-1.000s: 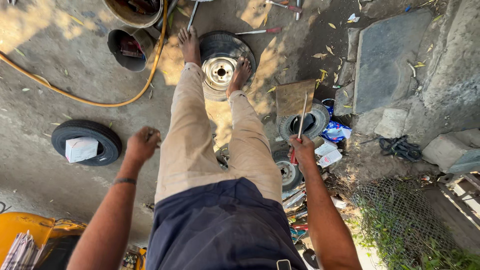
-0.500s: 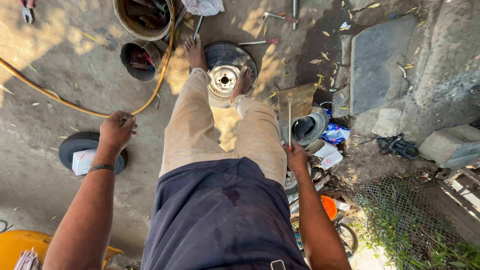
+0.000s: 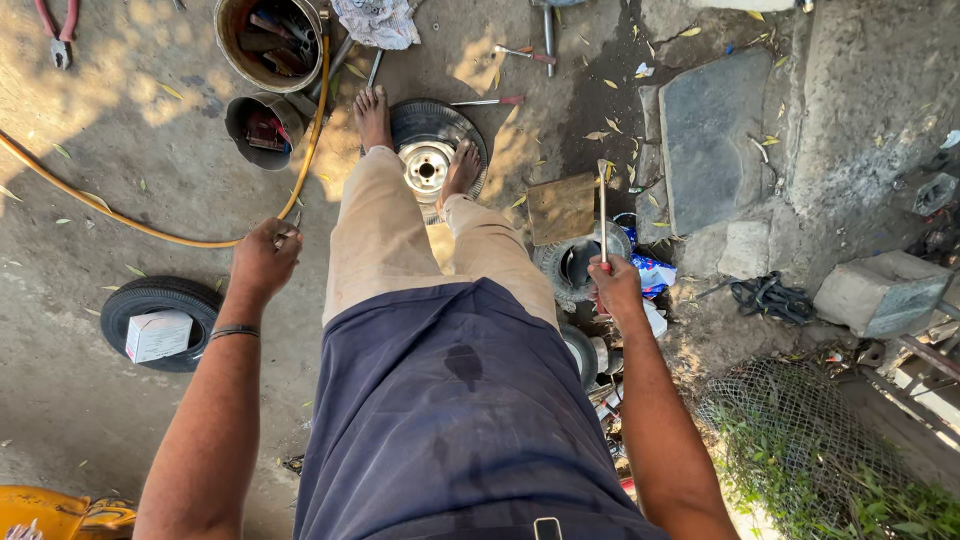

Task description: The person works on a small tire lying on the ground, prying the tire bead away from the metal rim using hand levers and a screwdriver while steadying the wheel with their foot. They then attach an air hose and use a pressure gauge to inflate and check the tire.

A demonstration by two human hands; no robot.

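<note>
I stand barefoot on a small tyre with a white rim [image 3: 428, 165] that lies flat on the ground, one foot on each side of it. My right hand [image 3: 615, 287] is shut on the red handle of a long thin metal tool [image 3: 602, 210], whose shaft points away from me. My left hand [image 3: 262, 262] is a closed fist held out over the concrete near a yellow hose [image 3: 150, 232]. A small dark tip sticks out by the thumb; what it is I cannot make out.
A tyre holding a white box [image 3: 158, 322] lies at the left. Two buckets of tools [image 3: 262, 120] and red pliers [image 3: 55, 25] sit at the top. Another small tyre [image 3: 575, 265], a wooden board [image 3: 560, 208], a stone slab [image 3: 710, 140], a concrete block [image 3: 880, 292] and wire mesh [image 3: 800, 440] crowd the right.
My left fist has swung outward and back in beside my left leg. The right hand keeps hold of the long tool. My feet stay on the wheel.
</note>
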